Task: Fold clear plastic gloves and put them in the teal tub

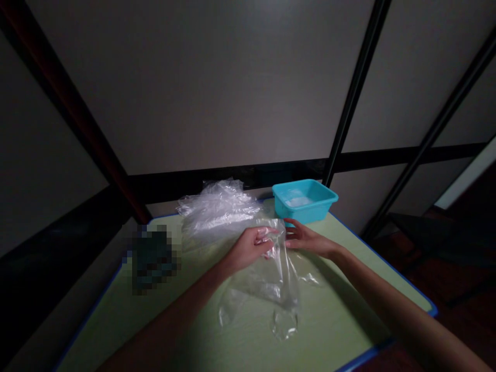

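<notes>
A clear plastic bag (277,287) hangs over the middle of the table, its lower part spread on the tabletop. My left hand (253,245) grips it near the top, thumb in front and fingers partly seen through the film. Just to the right, my right hand (304,238) reaches toward the bag's upper edge with fingers and thumb apart. Whether its fingertips touch the film is unclear. Behind my left hand lies a heap of clear plastic bags (220,209).
A turquoise plastic basin (306,212) with something whitish inside stands at the back right. A pixelated dark object (153,261) sits at the left edge. The pale green table (329,330) has a blue rim and stands against sliding panels (232,103). Dark furniture (434,243) is at right.
</notes>
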Action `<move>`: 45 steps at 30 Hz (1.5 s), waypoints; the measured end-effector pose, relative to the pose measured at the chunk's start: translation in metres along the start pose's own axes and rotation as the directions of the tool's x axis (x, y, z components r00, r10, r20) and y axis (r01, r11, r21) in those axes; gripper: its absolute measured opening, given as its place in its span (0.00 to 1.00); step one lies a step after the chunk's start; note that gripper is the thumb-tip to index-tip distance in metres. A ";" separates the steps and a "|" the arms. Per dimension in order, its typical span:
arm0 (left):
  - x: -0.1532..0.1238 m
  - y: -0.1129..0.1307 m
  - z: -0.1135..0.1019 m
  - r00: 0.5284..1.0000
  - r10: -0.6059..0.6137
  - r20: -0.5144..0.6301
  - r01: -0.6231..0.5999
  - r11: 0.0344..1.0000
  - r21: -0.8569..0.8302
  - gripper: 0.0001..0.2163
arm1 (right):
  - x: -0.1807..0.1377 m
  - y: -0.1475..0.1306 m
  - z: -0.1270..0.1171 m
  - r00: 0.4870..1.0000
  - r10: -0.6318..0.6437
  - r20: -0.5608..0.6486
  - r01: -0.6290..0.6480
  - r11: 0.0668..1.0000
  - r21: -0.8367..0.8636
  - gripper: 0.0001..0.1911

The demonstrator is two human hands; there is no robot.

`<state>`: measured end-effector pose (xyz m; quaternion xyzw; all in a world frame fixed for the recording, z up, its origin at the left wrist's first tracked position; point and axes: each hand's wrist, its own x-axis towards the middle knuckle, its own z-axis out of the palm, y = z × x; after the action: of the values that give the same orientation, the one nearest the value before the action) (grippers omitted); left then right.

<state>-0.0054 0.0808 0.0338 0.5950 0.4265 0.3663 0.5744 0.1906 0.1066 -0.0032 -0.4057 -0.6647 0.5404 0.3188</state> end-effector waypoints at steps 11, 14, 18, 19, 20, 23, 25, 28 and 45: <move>-0.029 0.053 -0.036 0.997 0.071 0.025 -0.074 0.986 0.151 0.18 | -0.034 -0.049 0.003 0.993 0.066 0.100 -0.095 0.939 0.329 0.13; -0.029 0.037 -0.043 0.986 -0.073 0.148 0.063 0.995 0.076 0.21 | -0.042 -0.042 0.002 0.991 0.131 0.003 -0.121 0.907 0.404 0.14; -0.031 0.003 -0.045 0.924 -0.242 0.297 0.232 0.970 0.070 0.26 | -0.053 -0.016 -0.002 0.965 0.255 -0.064 -0.205 0.882 0.425 0.16; -0.031 -0.004 -0.045 0.911 -0.266 0.316 0.252 0.964 0.085 0.27 | -0.057 -0.010 -0.004 0.957 0.278 -0.076 -0.222 0.879 0.422 0.16; -0.031 -0.011 -0.044 0.903 -0.283 0.322 0.264 0.959 0.103 0.27 | -0.060 -0.004 -0.006 0.951 0.297 -0.087 -0.236 0.878 0.416 0.16; -0.030 -0.024 -0.042 0.910 -0.313 0.271 0.277 0.947 0.163 0.26 | -0.069 0.009 -0.010 0.925 0.358 -0.127 -0.291 0.883 0.368 0.16; -0.024 -0.030 -0.043 0.941 -0.280 0.187 0.240 0.948 0.211 0.24 | -0.075 0.013 -0.010 0.912 0.384 -0.143 -0.325 0.890 0.320 0.18; -0.008 -0.039 -0.046 0.988 -0.150 0.037 0.134 0.952 0.276 0.23 | -0.086 0.011 -0.003 0.929 0.365 -0.056 -0.336 0.900 0.276 0.19; 0.002 -0.027 -0.044 0.985 0.004 0.173 -0.102 0.823 0.559 0.16 | -0.110 -0.042 -0.028 0.821 0.343 0.456 -0.343 0.935 -0.086 0.13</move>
<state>-0.0475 0.0978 0.0098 0.7782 0.4504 0.1889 0.3948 0.2586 0.0186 0.0451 -0.3777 -0.6376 0.6697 0.0483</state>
